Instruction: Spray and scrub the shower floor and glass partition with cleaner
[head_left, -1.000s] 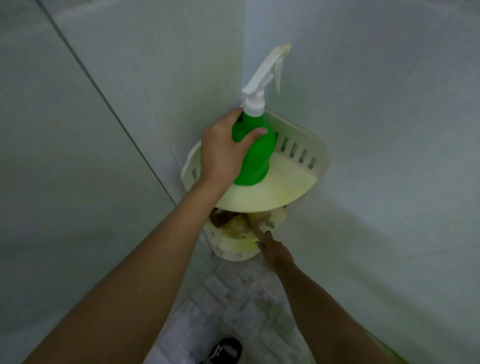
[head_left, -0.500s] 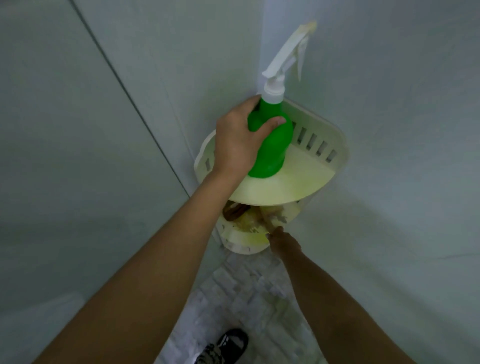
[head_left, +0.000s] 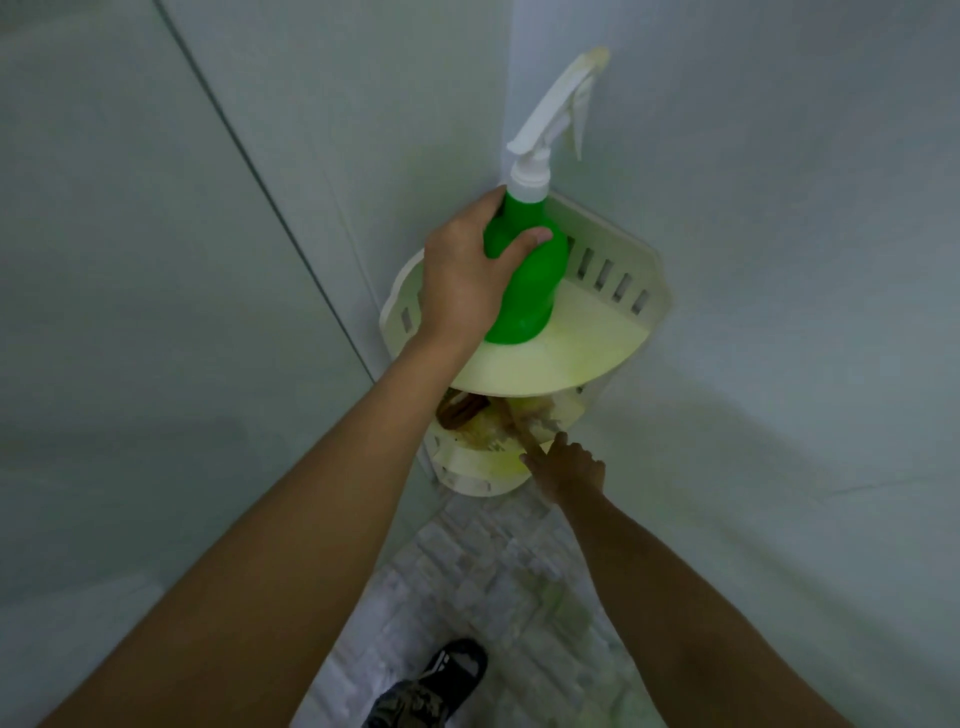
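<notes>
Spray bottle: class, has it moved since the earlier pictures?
No. The green spray bottle still stands at the same spot on the upper corner shelf, the left hand gripping it; only the view shifted.

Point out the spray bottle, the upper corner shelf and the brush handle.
spray bottle (head_left: 535, 280), head view, green body.
upper corner shelf (head_left: 587, 343), head view, bare tray floor.
brush handle (head_left: 522, 428), head view, wooden shaft.

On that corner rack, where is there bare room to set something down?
Top shelf: bare right of the green spray bottle, up to the slotted rim. Lower shelf is crowded with brown clutter, where the right hand reaches.
</notes>
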